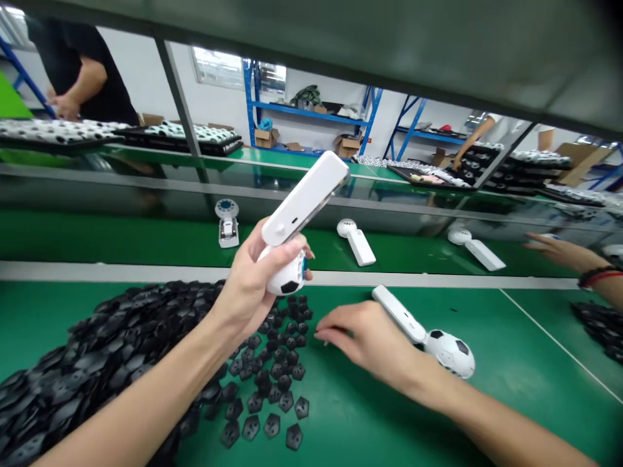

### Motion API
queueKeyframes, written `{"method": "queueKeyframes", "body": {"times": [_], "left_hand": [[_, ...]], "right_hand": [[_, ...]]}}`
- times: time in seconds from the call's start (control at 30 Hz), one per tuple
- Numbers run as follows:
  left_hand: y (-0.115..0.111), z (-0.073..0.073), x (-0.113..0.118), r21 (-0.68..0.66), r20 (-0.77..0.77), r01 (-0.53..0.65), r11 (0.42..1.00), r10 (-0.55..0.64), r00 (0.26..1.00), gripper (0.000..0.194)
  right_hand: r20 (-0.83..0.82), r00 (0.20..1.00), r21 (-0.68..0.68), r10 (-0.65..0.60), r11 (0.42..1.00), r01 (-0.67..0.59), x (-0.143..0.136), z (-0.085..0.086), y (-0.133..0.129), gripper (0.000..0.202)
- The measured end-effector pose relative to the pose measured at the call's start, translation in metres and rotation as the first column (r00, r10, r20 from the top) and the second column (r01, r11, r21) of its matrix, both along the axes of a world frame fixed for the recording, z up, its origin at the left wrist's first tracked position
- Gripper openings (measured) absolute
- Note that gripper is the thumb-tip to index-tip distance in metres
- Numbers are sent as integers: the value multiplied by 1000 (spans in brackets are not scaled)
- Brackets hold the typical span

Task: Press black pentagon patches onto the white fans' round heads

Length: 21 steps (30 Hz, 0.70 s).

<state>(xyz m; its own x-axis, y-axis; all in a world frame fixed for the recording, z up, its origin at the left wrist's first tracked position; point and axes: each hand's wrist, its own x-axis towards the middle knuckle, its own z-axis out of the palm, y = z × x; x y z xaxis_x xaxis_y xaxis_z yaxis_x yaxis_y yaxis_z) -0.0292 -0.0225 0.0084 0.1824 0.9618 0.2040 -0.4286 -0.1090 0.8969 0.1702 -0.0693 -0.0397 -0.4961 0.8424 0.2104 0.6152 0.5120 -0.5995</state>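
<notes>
My left hand (pixel 248 282) grips a white handheld fan (pixel 309 198), its handle tilted up to the right. The fan's round head, patterned like a football, sits under my fingers, with a bit of blue showing at its side. Low over the green table, my right hand (pixel 367 337) has its thumb and forefinger pinched together; whatever is between them is too small to make out. Just left of those fingertips lie scattered black pentagon pieces (pixel 272 425). A second football-patterned fan (pixel 450 353) rests on the table behind my right wrist, its handle partly covered by my hand.
A large heap of black pieces (pixel 121 350) covers the table's left side. Beyond a pale rail (pixel 146 270), a green conveyor carries several white fans (pixel 360 246). A co-worker's hand (pixel 564 253) reaches in from the right. An overhead shelf (pixel 341 39) spans the top.
</notes>
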Motion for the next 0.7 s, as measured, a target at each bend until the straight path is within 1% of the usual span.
{"method": "queueKeyframes", "body": {"times": [0.03,0.07,0.1,0.13,0.17,0.2,0.27,0.33,0.37,0.47,0.57,0.7], "left_hand": [[-2,0,0,41,-33,-9,999,11,999,55],[-4,-1,1,77,-68,-16,997,21,997,58],[-6,-2,2,109,-104,-26,994,37,994,62],[-8,-3,3,138,-139,-45,989,64,988,65],[-10,-5,5,166,-173,-71,984,100,980,67],[-13,-6,6,189,-208,-98,977,137,968,67],[-19,-9,9,232,-271,-148,961,210,939,66],[-24,-10,12,272,-321,-192,943,277,906,65],[-26,-10,13,295,-340,-213,932,311,887,65],[-32,-9,17,387,-392,-232,892,387,835,62],[-35,-9,20,448,-434,-218,867,424,795,56],[-37,-15,22,477,-452,-204,855,438,777,50]], "right_hand": [[-221,973,-144,-63,989,31,3,11,2,13],[-412,900,-273,-142,962,27,6,21,4,16],[-553,804,-369,-219,929,-1,8,30,4,22],[-646,709,-432,-282,901,-36,10,38,4,26],[-705,630,-473,-325,878,-77,10,43,3,29],[-740,570,-503,-357,856,-117,9,46,2,31],[-774,496,-537,-394,823,-183,6,47,-1,33],[-789,474,-541,-391,808,-234,1,43,-3,35],[-795,473,-533,-380,810,-245,-1,41,-3,36],[-807,481,-490,-342,842,-224,-6,36,-4,41],[-796,513,-474,-320,858,-200,-8,35,-5,45],[-769,559,-501,-309,835,-227,-8,38,-7,43]]}}
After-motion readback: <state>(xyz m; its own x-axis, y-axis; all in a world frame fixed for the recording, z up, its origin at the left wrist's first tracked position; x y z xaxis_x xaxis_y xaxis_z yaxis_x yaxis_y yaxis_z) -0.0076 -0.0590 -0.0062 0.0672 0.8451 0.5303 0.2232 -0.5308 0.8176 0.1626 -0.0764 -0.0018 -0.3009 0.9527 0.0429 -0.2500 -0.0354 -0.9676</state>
